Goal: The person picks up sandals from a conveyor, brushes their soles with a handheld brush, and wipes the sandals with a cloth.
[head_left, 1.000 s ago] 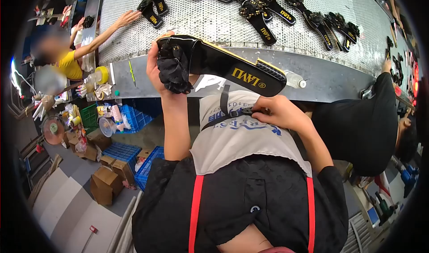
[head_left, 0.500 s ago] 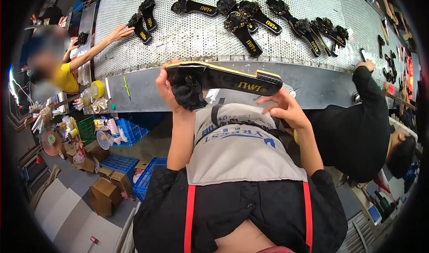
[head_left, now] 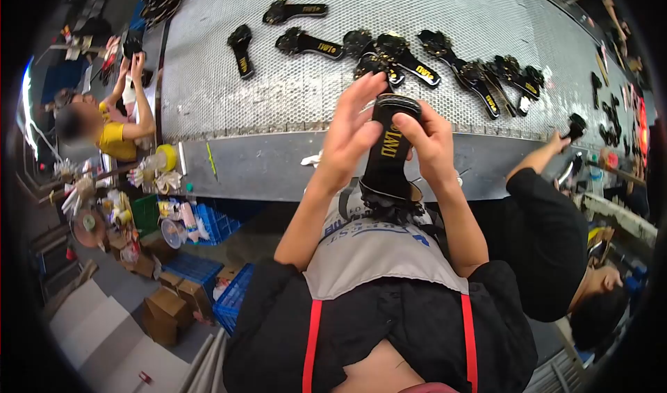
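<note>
A black slipper (head_left: 386, 155) with gold lettering is upright in front of my apron, its heel up and its dark flower trim at the bottom. My right hand (head_left: 431, 143) grips it near the heel, the thumb on the insole. My left hand (head_left: 351, 132) is at the slipper's left side, fingers apart and raised; whether its palm touches the slipper is hard to tell. Beyond my hands, several similar slippers, one of them a slipper (head_left: 318, 46) with its toe to the left, lie on the perforated mesh surface (head_left: 292, 94).
A grey metal ledge (head_left: 271, 167) runs along the near edge of the mesh. A green pen-like item (head_left: 211, 161) lies on it. At the left, a person in yellow (head_left: 121, 137) holds a dark item. A person in black (head_left: 538, 237) at the right holds a dark slipper.
The slipper has turned from level to upright. My right hand has taken hold of its heel end, and my left hand has let go of the toe end. One slipper at the mesh's left is gone.
</note>
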Motion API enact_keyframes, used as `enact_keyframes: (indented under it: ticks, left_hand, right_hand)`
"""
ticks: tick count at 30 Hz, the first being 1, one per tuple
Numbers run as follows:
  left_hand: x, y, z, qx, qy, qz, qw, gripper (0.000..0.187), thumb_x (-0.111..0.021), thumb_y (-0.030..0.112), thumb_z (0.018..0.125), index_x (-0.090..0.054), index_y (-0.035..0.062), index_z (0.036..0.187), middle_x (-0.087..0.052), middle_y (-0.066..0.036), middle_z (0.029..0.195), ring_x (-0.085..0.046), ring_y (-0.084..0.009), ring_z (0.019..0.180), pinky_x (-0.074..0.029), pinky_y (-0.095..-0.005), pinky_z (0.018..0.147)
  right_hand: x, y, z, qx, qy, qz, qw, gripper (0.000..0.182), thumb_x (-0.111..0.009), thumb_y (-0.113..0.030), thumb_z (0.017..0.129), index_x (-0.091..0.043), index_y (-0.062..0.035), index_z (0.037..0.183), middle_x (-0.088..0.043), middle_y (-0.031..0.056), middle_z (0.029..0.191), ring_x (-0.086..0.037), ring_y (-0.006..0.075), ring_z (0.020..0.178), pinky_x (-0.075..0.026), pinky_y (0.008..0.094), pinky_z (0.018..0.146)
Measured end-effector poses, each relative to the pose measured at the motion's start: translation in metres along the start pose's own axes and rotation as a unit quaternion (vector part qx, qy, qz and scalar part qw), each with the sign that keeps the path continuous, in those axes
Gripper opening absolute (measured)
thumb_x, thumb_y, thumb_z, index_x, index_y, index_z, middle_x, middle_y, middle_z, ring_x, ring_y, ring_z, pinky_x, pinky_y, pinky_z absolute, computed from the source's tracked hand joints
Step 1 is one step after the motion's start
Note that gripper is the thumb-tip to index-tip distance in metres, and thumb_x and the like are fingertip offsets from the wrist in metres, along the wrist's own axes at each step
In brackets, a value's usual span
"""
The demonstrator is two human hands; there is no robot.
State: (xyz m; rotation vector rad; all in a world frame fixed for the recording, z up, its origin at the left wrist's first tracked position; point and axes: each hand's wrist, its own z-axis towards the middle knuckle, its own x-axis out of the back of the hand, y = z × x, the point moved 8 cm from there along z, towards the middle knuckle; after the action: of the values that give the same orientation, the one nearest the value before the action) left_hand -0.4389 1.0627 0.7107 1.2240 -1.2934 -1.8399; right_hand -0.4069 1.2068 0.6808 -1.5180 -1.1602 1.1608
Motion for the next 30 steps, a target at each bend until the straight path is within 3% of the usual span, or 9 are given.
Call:
enact_keyframes:
  ticks: [5,8,11,14,16,19,22,25,30]
  left_hand:
    - [0.022,-0.047,0.012,0.072,-0.021,-0.041,0.996,0.051,-0.071,0.012,0.095,-0.05,-0.0003,0.139,-0.062,-0.019,0.139,-0.062,-0.0239,0.126,-0.051,-0.0386,0.106]
    - [0.039,-0.068,0.007,0.105,0.005,-0.06,0.993,0.036,-0.078,0.006,0.089,-0.059,-0.0005,0.119,-0.072,-0.017,0.122,-0.069,-0.0217,0.113,-0.055,-0.037,0.099]
    - [0.043,-0.088,-0.005,0.157,0.039,0.003,0.987,0.023,-0.081,0.002,0.086,-0.069,0.0005,0.105,-0.076,-0.014,0.114,-0.071,-0.0184,0.106,-0.057,-0.0346,0.094]
    - [0.037,-0.1,0.007,0.158,0.026,0.064,0.985,0.017,-0.077,0.003,0.091,-0.064,0.0001,0.102,-0.076,-0.019,0.111,-0.072,-0.025,0.111,-0.057,-0.0392,0.097]
    - [0.048,-0.101,0.029,0.103,0.053,0.144,0.983,0.015,-0.076,0.012,0.094,-0.07,0.0018,0.103,-0.078,-0.013,0.102,-0.074,-0.0168,0.095,-0.057,-0.0309,0.085]
    - [0.064,-0.13,0.059,0.162,0.039,0.108,0.98,0.017,-0.075,0.012,0.096,-0.063,0.0002,0.099,-0.077,-0.016,0.099,-0.075,-0.0209,0.093,-0.06,-0.0348,0.085]
    - [0.078,-0.157,0.092,0.198,0.104,-0.057,0.973,0.018,-0.064,0.016,0.104,-0.055,0.002,0.098,-0.074,-0.018,0.093,-0.075,-0.0215,0.08,-0.062,-0.0352,0.073]
    - [0.096,-0.159,0.123,0.233,0.223,-0.15,0.935,0.029,-0.05,0.03,0.11,-0.05,0.0042,0.098,-0.071,-0.02,0.09,-0.073,-0.0269,0.069,-0.062,-0.0365,0.062]
    - [0.079,-0.116,0.138,0.19,0.155,-0.272,0.931,0.026,-0.049,0.027,0.109,-0.049,0.0008,0.11,-0.068,-0.026,0.101,-0.073,-0.0284,0.079,-0.063,-0.0385,0.07]
  right_hand:
    - [-0.02,0.035,0.008,-0.085,-0.057,-0.027,0.994,0.036,-0.069,-0.022,0.099,-0.064,-0.0022,0.128,-0.066,0.0016,0.092,-0.057,0.0064,0.067,-0.046,0.0235,0.056]
    - [-0.031,0.042,0.005,0.03,-0.11,-0.124,0.986,0.049,-0.072,-0.021,0.095,-0.057,-0.0004,0.137,-0.066,0.0092,0.105,-0.06,0.0135,0.077,-0.05,0.0285,0.068]
    - [-0.008,0.086,-0.003,-0.083,-0.233,-0.11,0.963,0.062,-0.074,-0.025,0.093,-0.05,0.0032,0.144,-0.064,0.0156,0.122,-0.065,0.0224,0.101,-0.053,0.0353,0.087]
    - [0.013,0.11,-0.002,-0.069,-0.216,-0.053,0.973,0.072,-0.069,-0.035,0.096,-0.042,0.004,0.151,-0.059,0.0205,0.142,-0.058,0.0302,0.131,-0.038,0.0419,0.115]
    - [0.01,0.112,0.007,-0.079,-0.214,-0.018,0.973,0.081,-0.063,-0.042,0.1,-0.031,0.0023,0.159,-0.055,0.0225,0.146,-0.052,0.0319,0.137,-0.036,0.0424,0.117]
    - [0.007,0.118,0.031,-0.09,-0.207,-0.014,0.974,0.091,-0.059,-0.053,0.101,-0.019,0.0001,0.163,-0.055,0.0231,0.146,-0.053,0.0337,0.137,-0.037,0.0435,0.116]
    - [0.013,0.131,0.056,-0.153,-0.222,0.02,0.963,0.098,-0.058,-0.058,0.101,-0.011,-0.001,0.165,-0.055,0.0214,0.144,-0.055,0.0302,0.133,-0.039,0.0412,0.114]
    - [-0.003,0.101,0.082,-0.156,-0.224,0.083,0.959,0.096,-0.066,-0.051,0.099,-0.017,0.0018,0.163,-0.057,0.0149,0.138,-0.055,0.0241,0.127,-0.04,0.0375,0.111]
    - [0.003,0.076,0.08,-0.189,-0.227,0.045,0.954,0.055,-0.063,-0.025,0.101,-0.051,0.0084,0.144,-0.066,0.0115,0.126,-0.063,0.0154,0.113,-0.048,0.03,0.097]
